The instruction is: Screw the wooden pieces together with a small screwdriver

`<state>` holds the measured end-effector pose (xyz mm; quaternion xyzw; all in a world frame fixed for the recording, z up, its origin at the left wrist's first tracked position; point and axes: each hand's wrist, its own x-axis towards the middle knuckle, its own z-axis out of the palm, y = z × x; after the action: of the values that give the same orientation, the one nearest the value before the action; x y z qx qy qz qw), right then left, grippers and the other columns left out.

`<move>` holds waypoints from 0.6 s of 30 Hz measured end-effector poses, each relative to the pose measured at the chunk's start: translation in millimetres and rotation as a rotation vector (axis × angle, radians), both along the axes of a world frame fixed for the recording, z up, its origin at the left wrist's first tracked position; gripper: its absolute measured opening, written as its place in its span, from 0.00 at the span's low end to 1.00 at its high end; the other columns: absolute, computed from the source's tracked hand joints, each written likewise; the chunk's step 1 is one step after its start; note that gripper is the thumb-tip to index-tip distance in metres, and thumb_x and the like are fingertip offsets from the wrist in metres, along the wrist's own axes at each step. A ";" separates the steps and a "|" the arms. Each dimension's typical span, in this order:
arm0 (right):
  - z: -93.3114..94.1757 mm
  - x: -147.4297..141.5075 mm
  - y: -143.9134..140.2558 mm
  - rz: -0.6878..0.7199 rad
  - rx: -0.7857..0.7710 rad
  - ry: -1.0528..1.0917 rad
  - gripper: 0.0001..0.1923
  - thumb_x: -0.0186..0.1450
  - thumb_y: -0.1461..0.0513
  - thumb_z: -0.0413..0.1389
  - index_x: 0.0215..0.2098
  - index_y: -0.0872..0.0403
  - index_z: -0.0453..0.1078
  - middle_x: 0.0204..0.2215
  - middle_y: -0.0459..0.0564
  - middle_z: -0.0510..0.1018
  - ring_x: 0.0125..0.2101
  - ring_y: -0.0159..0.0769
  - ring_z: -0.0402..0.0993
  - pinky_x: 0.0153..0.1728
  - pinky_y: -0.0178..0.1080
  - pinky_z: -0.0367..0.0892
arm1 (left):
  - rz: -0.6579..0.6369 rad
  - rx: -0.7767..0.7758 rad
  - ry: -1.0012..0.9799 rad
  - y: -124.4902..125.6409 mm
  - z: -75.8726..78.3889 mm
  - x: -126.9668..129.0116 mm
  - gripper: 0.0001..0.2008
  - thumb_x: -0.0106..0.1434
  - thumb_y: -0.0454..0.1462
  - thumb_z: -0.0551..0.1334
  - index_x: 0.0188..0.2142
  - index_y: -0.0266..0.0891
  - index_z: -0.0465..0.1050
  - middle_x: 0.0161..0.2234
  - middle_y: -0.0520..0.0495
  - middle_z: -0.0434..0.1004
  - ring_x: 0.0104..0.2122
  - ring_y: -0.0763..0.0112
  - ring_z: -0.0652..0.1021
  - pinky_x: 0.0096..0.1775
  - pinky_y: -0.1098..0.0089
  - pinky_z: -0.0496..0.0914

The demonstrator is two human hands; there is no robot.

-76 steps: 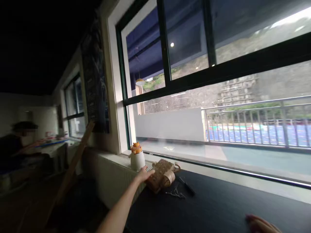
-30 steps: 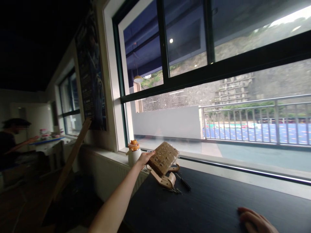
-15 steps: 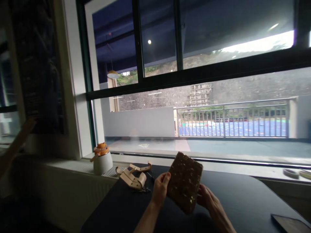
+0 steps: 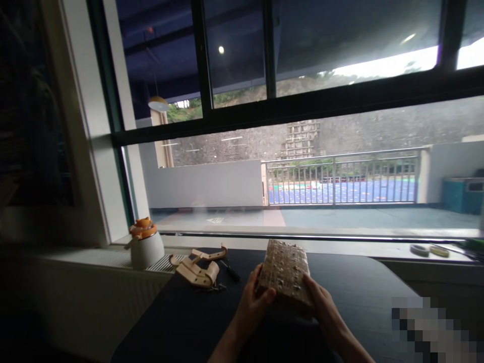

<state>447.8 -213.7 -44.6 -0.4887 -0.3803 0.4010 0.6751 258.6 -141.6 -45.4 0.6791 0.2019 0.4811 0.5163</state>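
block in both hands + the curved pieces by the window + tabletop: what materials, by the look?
Block, held by the left hand and right hand: probably cork or pressed board, speckled brown, rough matte face with pale flecks. Curved pieces: likely unfinished light wood or plywood, pale tan, flat-cut edges. Tabletop: dark matte surface, no visible grain; material cannot be told.

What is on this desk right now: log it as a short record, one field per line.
Surface: dark tabletop under a large window
Left hand: grips the left edge of a brown speckled rectangular block
Right hand: grips the block's right edge
Block: held above the tabletop, tilted
Left of hands: light wooden curved pieces, a dark pen-like tool
Sill: white jar with orange lid
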 end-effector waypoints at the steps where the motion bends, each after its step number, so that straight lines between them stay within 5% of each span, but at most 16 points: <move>1: 0.6 0.3 -1.1 0.018 -0.015 0.007 0.30 0.60 0.41 0.54 0.40 0.58 0.78 0.33 0.54 0.84 0.37 0.51 0.80 0.37 0.44 0.74 | 0.024 0.098 0.032 -0.8 -2.8 0.2 0.41 0.53 0.47 0.69 0.63 0.40 0.57 0.61 0.38 0.62 0.60 0.50 0.65 0.59 0.57 0.62; 5: -2.5 3.2 0.5 0.044 -0.061 0.001 0.31 0.60 0.41 0.53 0.37 0.59 0.79 0.32 0.57 0.83 0.35 0.53 0.80 0.35 0.47 0.74 | 0.129 0.359 0.152 -2.1 -10.4 -2.2 0.51 0.50 0.41 0.72 0.67 0.45 0.46 0.68 0.38 0.42 0.67 0.48 0.48 0.64 0.51 0.51; 8: -10.2 10.1 9.3 -0.067 -0.024 -0.043 0.32 0.58 0.40 0.55 0.46 0.57 0.76 0.40 0.54 0.82 0.43 0.53 0.77 0.42 0.47 0.72 | 0.081 0.446 0.194 -1.8 -10.9 -2.8 0.45 0.51 0.41 0.72 0.65 0.47 0.53 0.69 0.39 0.36 0.67 0.47 0.48 0.63 0.51 0.55; 12: -20.7 20.6 19.8 -0.223 0.051 -0.132 0.36 0.61 0.41 0.51 0.60 0.51 0.64 0.53 0.50 0.76 0.54 0.49 0.68 0.49 0.44 0.68 | 0.107 0.413 0.182 -1.1 -9.1 1.7 0.38 0.49 0.40 0.72 0.59 0.44 0.63 0.67 0.37 0.46 0.65 0.47 0.54 0.61 0.51 0.58; 15: -25.1 24.6 19.4 -0.218 0.111 -0.241 0.32 0.65 0.45 0.47 0.61 0.52 0.63 0.47 0.52 0.79 0.48 0.48 0.73 0.44 0.44 0.71 | 0.195 0.289 0.163 0.0 -6.7 3.9 0.34 0.47 0.39 0.73 0.55 0.42 0.69 0.65 0.37 0.55 0.63 0.46 0.59 0.61 0.52 0.60; 18: -26.0 23.4 14.4 -0.217 0.188 -0.386 0.28 0.60 0.52 0.54 0.58 0.52 0.67 0.45 0.53 0.77 0.47 0.49 0.73 0.43 0.46 0.70 | 0.234 0.165 0.121 0.2 -2.2 2.9 0.31 0.46 0.39 0.72 0.51 0.39 0.72 0.61 0.37 0.62 0.59 0.47 0.66 0.57 0.56 0.66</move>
<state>471.2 -199.3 -70.7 -0.5291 -0.4832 0.1882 0.6717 261.4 -141.4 -47.6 0.7188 0.2700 0.5113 0.3860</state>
